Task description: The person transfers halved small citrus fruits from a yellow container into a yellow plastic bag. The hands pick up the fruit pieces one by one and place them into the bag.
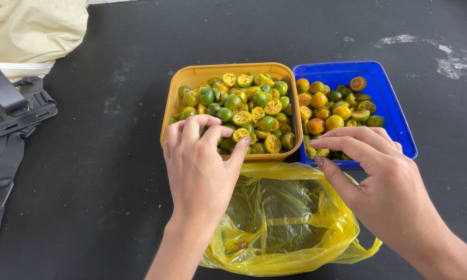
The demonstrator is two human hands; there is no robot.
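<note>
Over the near edge of the tan square tub (177, 83), the left hand (202, 166) hovers with its fingertips pinched together among the halved citrus fruits (246, 111); whether it grips one piece I cannot tell, as the fingers hide it. To the right, the right hand (384, 181) curls its fingers loosely at the near rim of the blue tray (394, 119), which holds more of the small fruits, some of them orange; it seems to clasp nothing. Such halves look light, small and wet on the cut face, so probably slippery and easily squashed; a gentle pinch on the rind would suit them. Nearer lies an open yellow plastic bag (295, 228), thin and limp. All rest on a black tabletop (114, 155), smudged white at far right, with dark straps (10, 119) and a cream cloth (34, 28) at left.
</note>
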